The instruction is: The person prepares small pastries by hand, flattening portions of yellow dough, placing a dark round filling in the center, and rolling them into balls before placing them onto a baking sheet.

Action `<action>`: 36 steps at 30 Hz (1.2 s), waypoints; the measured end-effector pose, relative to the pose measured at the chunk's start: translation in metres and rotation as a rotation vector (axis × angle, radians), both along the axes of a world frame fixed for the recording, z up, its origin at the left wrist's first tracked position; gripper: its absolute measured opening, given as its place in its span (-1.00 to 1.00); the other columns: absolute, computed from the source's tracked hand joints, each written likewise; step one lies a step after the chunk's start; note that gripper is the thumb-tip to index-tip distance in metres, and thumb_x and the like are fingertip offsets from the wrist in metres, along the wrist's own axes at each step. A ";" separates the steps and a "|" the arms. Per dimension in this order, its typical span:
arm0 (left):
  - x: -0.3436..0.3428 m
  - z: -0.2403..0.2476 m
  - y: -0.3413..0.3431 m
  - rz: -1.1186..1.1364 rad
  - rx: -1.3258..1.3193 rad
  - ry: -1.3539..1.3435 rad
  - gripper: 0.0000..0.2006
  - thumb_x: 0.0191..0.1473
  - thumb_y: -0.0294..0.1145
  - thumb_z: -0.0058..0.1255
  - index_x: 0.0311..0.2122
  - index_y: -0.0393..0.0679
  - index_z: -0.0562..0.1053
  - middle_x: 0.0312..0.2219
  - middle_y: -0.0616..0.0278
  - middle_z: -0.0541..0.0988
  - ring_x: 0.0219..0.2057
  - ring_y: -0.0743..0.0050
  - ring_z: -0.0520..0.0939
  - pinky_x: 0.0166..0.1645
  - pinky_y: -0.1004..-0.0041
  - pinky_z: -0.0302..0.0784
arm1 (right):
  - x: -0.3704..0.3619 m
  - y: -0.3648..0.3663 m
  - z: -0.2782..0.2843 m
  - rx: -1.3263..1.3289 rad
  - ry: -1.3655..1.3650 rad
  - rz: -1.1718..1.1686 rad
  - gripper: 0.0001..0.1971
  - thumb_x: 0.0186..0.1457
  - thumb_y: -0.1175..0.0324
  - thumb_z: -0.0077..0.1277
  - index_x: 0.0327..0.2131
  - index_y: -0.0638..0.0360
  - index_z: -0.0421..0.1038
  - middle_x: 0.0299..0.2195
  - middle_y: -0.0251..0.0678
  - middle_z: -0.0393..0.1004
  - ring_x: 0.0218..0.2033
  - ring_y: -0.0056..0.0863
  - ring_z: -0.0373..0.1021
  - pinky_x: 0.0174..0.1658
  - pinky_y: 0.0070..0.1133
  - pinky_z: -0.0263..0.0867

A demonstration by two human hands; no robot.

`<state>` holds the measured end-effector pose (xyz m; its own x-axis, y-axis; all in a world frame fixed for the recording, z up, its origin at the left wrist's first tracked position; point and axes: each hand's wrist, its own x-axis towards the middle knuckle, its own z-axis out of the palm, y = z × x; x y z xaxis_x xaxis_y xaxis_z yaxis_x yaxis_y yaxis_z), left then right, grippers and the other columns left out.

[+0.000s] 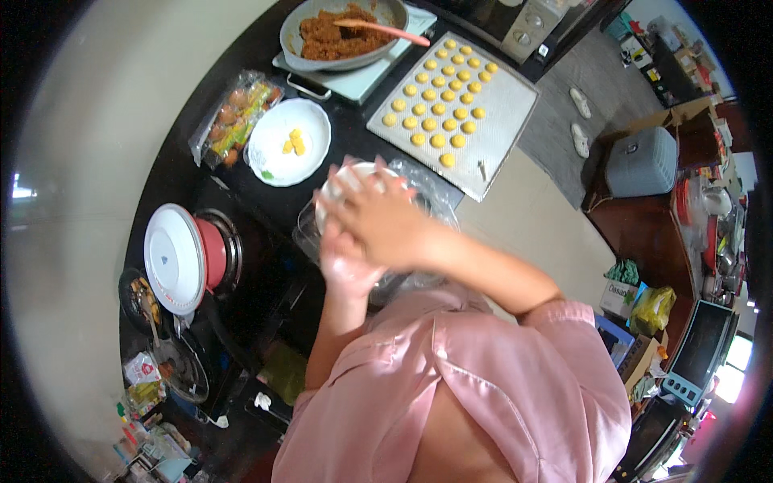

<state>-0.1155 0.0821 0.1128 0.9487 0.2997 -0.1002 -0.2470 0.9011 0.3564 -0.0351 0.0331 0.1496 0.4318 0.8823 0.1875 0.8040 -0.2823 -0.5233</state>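
Note:
My right hand [386, 229] lies across my left hand [345, 270], palm against palm, both with fingers stretched out and somewhat blurred. Whatever is between the palms is hidden. Beneath them a white bowl [321, 211] shows in part, next to clear plastic wrapping [435, 191]. Just beyond on the left stands a white scalloped plate [310, 165] with a few yellow pieces [295, 143] on it. Farther right lies a metal baking tray [509, 105] bearing rows of small round yellow dough pieces [437, 108].
A pan [290, 40] of brown paste with a pink-handled spatula [386, 30] stands at the back. Left are a bag of eggs [233, 121], a red pot [211, 249] with a white lid [173, 258], and a skillet [133, 302]. An oven [523, 32] stands behind the tray.

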 end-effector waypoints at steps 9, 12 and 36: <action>-0.003 0.008 0.013 -0.100 -0.319 -0.014 -0.14 0.12 0.38 -0.50 0.35 -0.03 -0.19 0.32 -0.12 -0.20 0.34 -0.07 -0.16 0.36 0.05 -0.29 | -0.011 -0.010 -0.016 -0.015 -0.128 0.118 -0.33 0.05 -0.08 -0.09 0.19 0.03 0.19 0.23 0.02 0.09 0.30 0.06 -0.11 0.24 0.09 -0.25; -0.014 -0.025 -0.001 -0.059 -0.608 -0.287 -0.14 0.11 0.39 -0.52 0.35 -0.02 -0.19 0.33 -0.07 -0.20 0.34 -0.05 -0.15 0.36 0.05 -0.29 | -0.045 0.002 -0.007 0.189 -0.016 0.390 -0.32 0.02 -0.13 -0.05 0.15 0.04 0.25 0.22 -0.04 0.13 0.29 0.03 -0.06 0.24 0.07 -0.20; -0.012 -0.024 0.027 -0.022 -0.146 -0.092 -0.18 0.14 0.36 -0.54 0.34 -0.02 -0.10 0.30 -0.12 -0.08 0.34 -0.06 -0.10 0.36 0.07 -0.25 | -0.030 -0.007 -0.005 -0.065 -0.111 0.229 -0.27 0.02 -0.16 -0.05 0.18 0.07 0.20 0.23 0.05 0.07 0.31 0.06 -0.13 0.25 0.06 -0.27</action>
<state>-0.1278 0.1087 0.0892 0.9620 0.2676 -0.0535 -0.2525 0.9471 0.1981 -0.0649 0.0264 0.1444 0.1991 0.9665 0.1619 0.9023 -0.1164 -0.4151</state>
